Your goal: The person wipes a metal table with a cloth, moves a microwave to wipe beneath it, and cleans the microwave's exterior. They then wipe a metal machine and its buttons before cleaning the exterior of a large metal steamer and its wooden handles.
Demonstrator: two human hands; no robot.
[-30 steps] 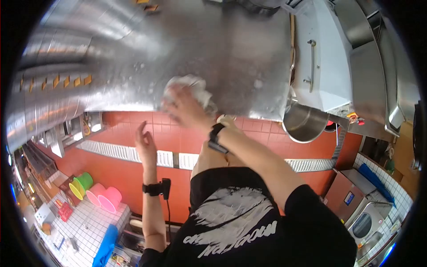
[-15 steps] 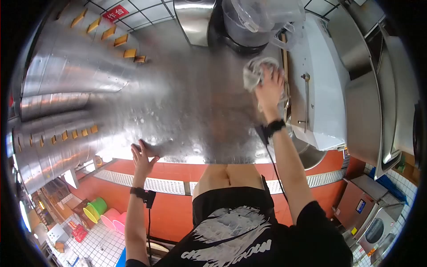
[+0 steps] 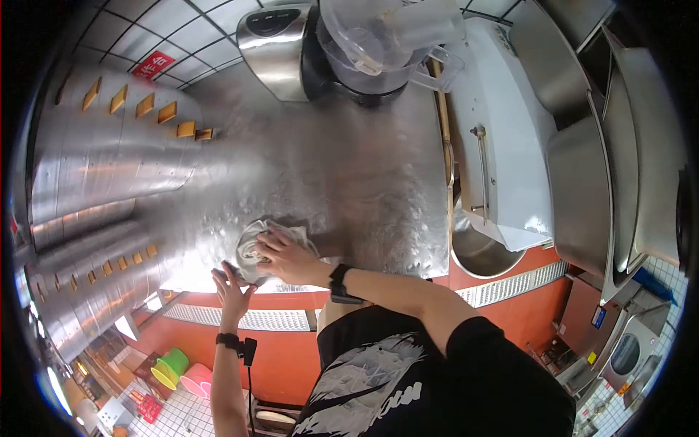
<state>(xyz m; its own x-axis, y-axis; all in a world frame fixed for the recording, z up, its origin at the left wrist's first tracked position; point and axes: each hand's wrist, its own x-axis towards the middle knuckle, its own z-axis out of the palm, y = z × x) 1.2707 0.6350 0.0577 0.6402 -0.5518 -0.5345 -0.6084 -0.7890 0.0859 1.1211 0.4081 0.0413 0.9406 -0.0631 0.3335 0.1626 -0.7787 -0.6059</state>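
Observation:
A crumpled greyish-white cloth [image 3: 250, 246] lies on the wet stainless steel table [image 3: 349, 186] near its front edge. My right hand [image 3: 285, 258] presses down on the cloth, fingers curled over its folds. Just to the left, my left hand [image 3: 231, 293] rests at the table's front edge with its fingers spread and nothing in them, right beside the cloth. Both wrists wear black bands. Wet streaks and droplets mark the metal around the cloth.
A steel-and-black appliance [image 3: 273, 51] with a clear plastic container [image 3: 371, 69] stands at the back. To the right are a white machine [image 3: 502, 146], a round steel bowl [image 3: 484, 251] below it and large steel panels. Steel cabinets with yellow handles [image 3: 166, 111] line the left.
My right hand has swept the cloth from the back right of the table to the front left, beside my left hand. The left hand has stayed at the edge.

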